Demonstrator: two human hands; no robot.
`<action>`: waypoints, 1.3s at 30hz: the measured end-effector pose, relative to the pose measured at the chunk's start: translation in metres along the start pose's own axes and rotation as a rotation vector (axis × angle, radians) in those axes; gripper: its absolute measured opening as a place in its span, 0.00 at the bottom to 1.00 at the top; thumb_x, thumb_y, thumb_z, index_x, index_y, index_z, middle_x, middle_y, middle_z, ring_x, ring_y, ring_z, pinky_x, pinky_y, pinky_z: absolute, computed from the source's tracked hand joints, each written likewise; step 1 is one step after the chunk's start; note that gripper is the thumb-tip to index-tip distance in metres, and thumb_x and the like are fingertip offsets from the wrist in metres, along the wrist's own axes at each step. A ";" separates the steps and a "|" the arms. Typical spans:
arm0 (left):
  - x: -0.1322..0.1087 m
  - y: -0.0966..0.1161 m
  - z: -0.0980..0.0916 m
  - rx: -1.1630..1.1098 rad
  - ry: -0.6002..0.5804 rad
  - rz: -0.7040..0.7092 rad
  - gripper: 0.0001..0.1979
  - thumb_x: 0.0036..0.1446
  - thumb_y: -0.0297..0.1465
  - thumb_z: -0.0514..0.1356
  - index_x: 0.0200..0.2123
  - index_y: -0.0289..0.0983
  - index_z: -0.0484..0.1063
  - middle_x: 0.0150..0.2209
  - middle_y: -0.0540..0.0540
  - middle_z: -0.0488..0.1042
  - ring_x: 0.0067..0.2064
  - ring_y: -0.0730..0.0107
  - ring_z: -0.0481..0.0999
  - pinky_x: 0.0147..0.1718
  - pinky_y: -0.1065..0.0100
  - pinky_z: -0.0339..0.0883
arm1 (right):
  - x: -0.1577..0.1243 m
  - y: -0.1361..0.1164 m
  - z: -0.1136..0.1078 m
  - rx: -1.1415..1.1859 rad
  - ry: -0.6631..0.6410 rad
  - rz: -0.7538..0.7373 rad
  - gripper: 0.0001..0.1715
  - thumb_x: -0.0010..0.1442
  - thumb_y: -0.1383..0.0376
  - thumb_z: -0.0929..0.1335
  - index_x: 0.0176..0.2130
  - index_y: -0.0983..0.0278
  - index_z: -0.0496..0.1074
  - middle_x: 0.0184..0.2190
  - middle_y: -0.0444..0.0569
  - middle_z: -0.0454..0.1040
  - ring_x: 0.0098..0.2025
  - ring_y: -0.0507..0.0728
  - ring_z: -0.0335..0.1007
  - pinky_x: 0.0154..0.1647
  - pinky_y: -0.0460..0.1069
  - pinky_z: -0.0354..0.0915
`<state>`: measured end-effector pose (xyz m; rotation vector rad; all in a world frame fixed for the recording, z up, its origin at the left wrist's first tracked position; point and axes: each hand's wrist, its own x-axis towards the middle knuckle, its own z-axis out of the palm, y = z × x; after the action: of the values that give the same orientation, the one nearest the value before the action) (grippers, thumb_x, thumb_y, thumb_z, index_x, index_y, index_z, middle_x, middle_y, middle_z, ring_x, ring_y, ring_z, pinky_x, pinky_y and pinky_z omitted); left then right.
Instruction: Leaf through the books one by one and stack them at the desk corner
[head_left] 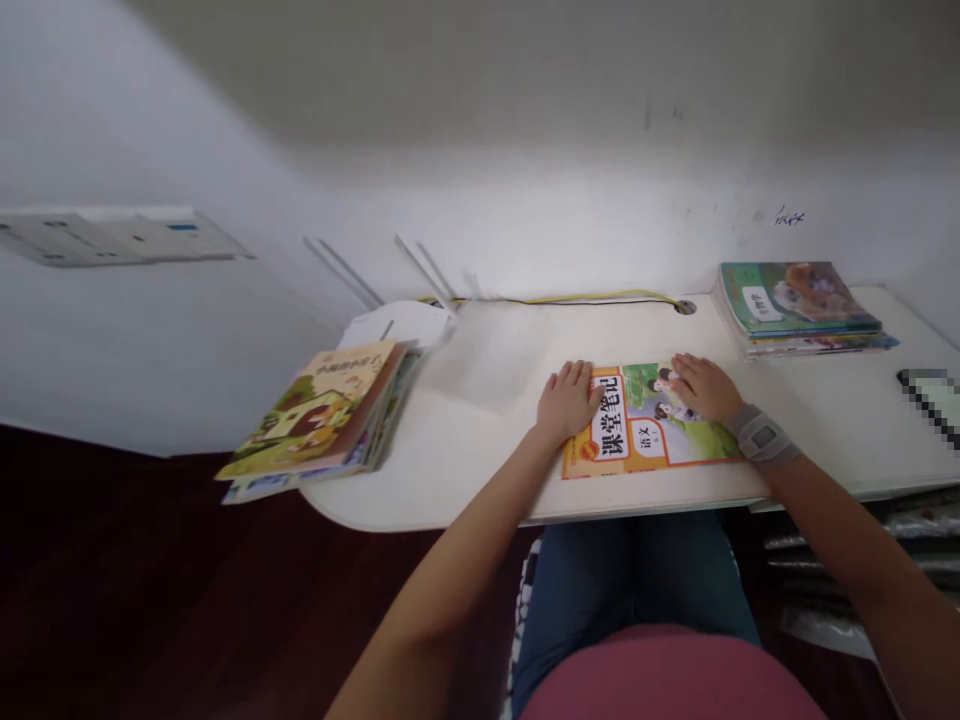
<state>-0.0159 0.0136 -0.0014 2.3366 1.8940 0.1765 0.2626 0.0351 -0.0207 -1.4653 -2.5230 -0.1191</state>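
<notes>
On the white desk in front of me lies a closed orange and green book with Chinese characters and cartoon children on its cover, turned sideways to me. My left hand lies flat at the book's left side, thumb on the cover and fingers by its edge. Across the upper right of the cover rests my right hand, fingers stretched out. A grey band with a square dial circles my right wrist. Neither hand grips anything.
At the desk's left end a stack of picture books overhangs the edge, beside a white router with antennas. Another book stack stands back right. A yellow cable runs along the wall. A blurred-out device lies far right.
</notes>
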 end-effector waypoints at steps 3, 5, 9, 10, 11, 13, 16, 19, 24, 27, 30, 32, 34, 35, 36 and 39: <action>-0.009 -0.015 0.001 0.011 0.025 -0.125 0.33 0.66 0.44 0.38 0.65 0.28 0.52 0.67 0.36 0.53 0.68 0.54 0.51 0.63 0.49 0.46 | 0.000 0.003 -0.004 -0.022 0.014 0.001 0.27 0.66 0.63 0.56 0.58 0.73 0.66 0.58 0.58 0.68 0.60 0.61 0.62 0.60 0.55 0.56; -0.015 -0.020 0.002 0.015 0.054 -0.183 0.32 0.66 0.43 0.39 0.64 0.28 0.55 0.67 0.34 0.54 0.68 0.51 0.51 0.63 0.46 0.46 | 0.004 0.000 -0.008 -0.031 0.021 0.001 0.24 0.66 0.63 0.57 0.55 0.71 0.69 0.55 0.58 0.71 0.57 0.60 0.66 0.57 0.53 0.58; -0.017 -0.022 0.001 -0.127 0.150 -0.176 0.26 0.64 0.40 0.44 0.58 0.32 0.64 0.65 0.36 0.58 0.66 0.50 0.54 0.62 0.45 0.47 | 0.012 -0.005 -0.016 -0.035 0.026 0.041 0.19 0.64 0.64 0.59 0.47 0.67 0.73 0.49 0.56 0.76 0.49 0.60 0.70 0.50 0.53 0.61; -0.016 -0.022 0.000 -0.210 0.185 -0.171 0.24 0.63 0.39 0.46 0.56 0.33 0.67 0.64 0.36 0.60 0.66 0.50 0.57 0.62 0.47 0.49 | 0.013 -0.006 -0.017 -0.029 0.023 0.044 0.18 0.63 0.65 0.60 0.46 0.66 0.74 0.48 0.56 0.76 0.49 0.60 0.70 0.49 0.53 0.60; -0.014 -0.022 -0.001 -0.319 0.219 -0.171 0.22 0.62 0.39 0.48 0.53 0.34 0.70 0.62 0.36 0.63 0.64 0.51 0.60 0.61 0.49 0.52 | 0.013 -0.006 -0.018 -0.021 0.021 0.042 0.18 0.63 0.65 0.60 0.46 0.66 0.74 0.48 0.56 0.76 0.49 0.60 0.70 0.49 0.53 0.60; -0.010 -0.022 -0.005 -0.604 0.259 -0.206 0.19 0.59 0.39 0.52 0.48 0.35 0.72 0.54 0.36 0.73 0.56 0.54 0.71 0.55 0.55 0.63 | 0.013 -0.005 -0.018 0.000 0.024 0.041 0.18 0.63 0.65 0.60 0.47 0.66 0.74 0.48 0.56 0.76 0.50 0.60 0.69 0.50 0.53 0.60; -0.002 -0.021 -0.013 -1.044 0.237 -0.313 0.27 0.52 0.39 0.60 0.55 0.35 0.66 0.35 0.44 0.79 0.36 0.62 0.79 0.35 0.64 0.72 | 0.012 -0.004 -0.015 0.034 0.049 0.036 0.19 0.64 0.64 0.59 0.48 0.67 0.73 0.47 0.57 0.76 0.49 0.61 0.69 0.51 0.53 0.59; 0.007 -0.021 -0.022 -1.309 0.107 -0.286 0.41 0.45 0.37 0.66 0.62 0.37 0.56 0.27 0.52 0.76 0.27 0.69 0.76 0.27 0.69 0.69 | 0.011 -0.002 -0.012 0.071 0.072 0.033 0.21 0.65 0.62 0.59 0.50 0.68 0.72 0.48 0.57 0.76 0.50 0.61 0.69 0.52 0.54 0.59; 0.018 -0.029 -0.028 -1.533 -0.090 -0.224 0.32 0.34 0.35 0.72 0.46 0.34 0.70 0.30 0.50 0.78 0.29 0.69 0.77 0.33 0.66 0.72 | 0.011 0.002 -0.011 0.118 0.100 0.018 0.23 0.64 0.59 0.60 0.51 0.68 0.71 0.48 0.58 0.75 0.50 0.62 0.68 0.54 0.55 0.58; 0.019 -0.032 -0.029 -1.582 -0.097 -0.260 0.26 0.31 0.33 0.73 0.36 0.33 0.71 0.29 0.49 0.78 0.28 0.69 0.77 0.32 0.66 0.71 | 0.012 0.008 -0.017 0.157 0.120 0.027 0.23 0.63 0.57 0.61 0.50 0.68 0.72 0.46 0.59 0.75 0.49 0.63 0.68 0.53 0.56 0.59; 0.016 -0.032 -0.032 -1.580 -0.094 -0.282 0.24 0.30 0.34 0.74 0.32 0.33 0.71 0.27 0.48 0.78 0.27 0.68 0.76 0.30 0.67 0.70 | 0.013 0.017 -0.026 0.227 0.111 0.043 0.21 0.62 0.56 0.62 0.48 0.65 0.72 0.42 0.57 0.75 0.46 0.62 0.68 0.49 0.55 0.62; 0.014 -0.030 -0.034 -1.554 -0.078 -0.292 0.22 0.30 0.35 0.73 0.30 0.33 0.71 0.25 0.48 0.77 0.26 0.68 0.76 0.28 0.67 0.69 | 0.013 0.024 -0.033 0.320 0.083 0.036 0.19 0.62 0.56 0.61 0.44 0.63 0.74 0.37 0.55 0.74 0.42 0.61 0.69 0.45 0.54 0.64; 0.013 -0.029 -0.035 -1.517 -0.047 -0.308 0.20 0.32 0.37 0.73 0.28 0.34 0.72 0.24 0.48 0.77 0.25 0.70 0.74 0.27 0.69 0.68 | 0.011 0.030 -0.042 0.456 0.062 0.050 0.18 0.62 0.54 0.61 0.36 0.62 0.74 0.31 0.51 0.73 0.35 0.58 0.68 0.38 0.51 0.64; 0.013 -0.029 -0.036 -1.496 -0.027 -0.319 0.19 0.32 0.37 0.72 0.27 0.34 0.72 0.24 0.48 0.77 0.25 0.71 0.74 0.27 0.69 0.67 | 0.010 0.033 -0.047 0.532 0.057 0.074 0.19 0.62 0.53 0.61 0.32 0.61 0.73 0.28 0.49 0.72 0.32 0.56 0.67 0.34 0.50 0.63; 0.012 -0.028 -0.037 -1.473 -0.009 -0.330 0.18 0.33 0.38 0.72 0.26 0.34 0.72 0.23 0.49 0.76 0.24 0.72 0.73 0.26 0.70 0.66 | 0.009 0.034 -0.052 0.608 0.054 0.107 0.19 0.61 0.51 0.62 0.28 0.61 0.72 0.25 0.46 0.70 0.29 0.55 0.65 0.31 0.49 0.61; 0.012 -0.029 -0.038 -1.408 0.029 -0.355 0.18 0.34 0.41 0.71 0.24 0.36 0.72 0.21 0.50 0.74 0.23 0.72 0.71 0.26 0.70 0.65 | 0.008 0.035 -0.063 0.790 0.049 0.229 0.23 0.56 0.47 0.66 0.22 0.61 0.67 0.19 0.41 0.62 0.23 0.51 0.56 0.24 0.47 0.54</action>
<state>-0.0475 0.0321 0.0317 1.0297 1.3217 1.0605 0.2986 0.0484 0.0410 -1.3400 -1.9582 0.7707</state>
